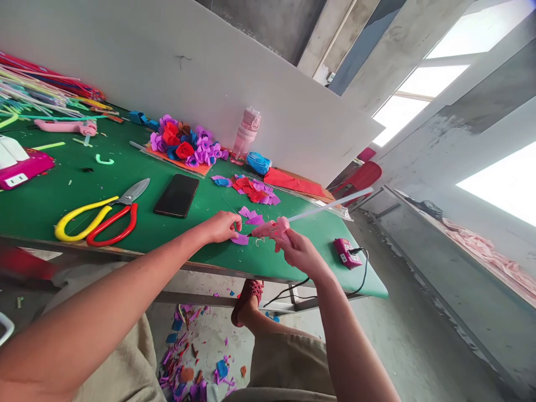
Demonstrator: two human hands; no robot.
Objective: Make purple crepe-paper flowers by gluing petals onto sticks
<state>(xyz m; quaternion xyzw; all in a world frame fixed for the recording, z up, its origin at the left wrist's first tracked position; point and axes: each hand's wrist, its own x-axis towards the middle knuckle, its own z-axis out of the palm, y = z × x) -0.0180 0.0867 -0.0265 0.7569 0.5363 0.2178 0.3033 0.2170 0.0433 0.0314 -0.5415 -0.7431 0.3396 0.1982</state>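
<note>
The left hand [221, 226] is pinching a purple petal [240, 240] by its edge between the fingers, low over the table [314, 257], while the right hand [298, 249] is wrapping its fingers around the glue gun [264, 229] — its nozzle is pointing at the petal, so gluing seems to be the step in hand. The next move is probably calling for a steady petal and a light dab, fingers clear of the nozzle. No brand is showing legibly — the socket's [347, 254] markings and the wall's [268, 25] faint scribbles are proving unreadable.

They wear khaki trousers [288, 360] and a maroon shoe [248, 293].
</note>
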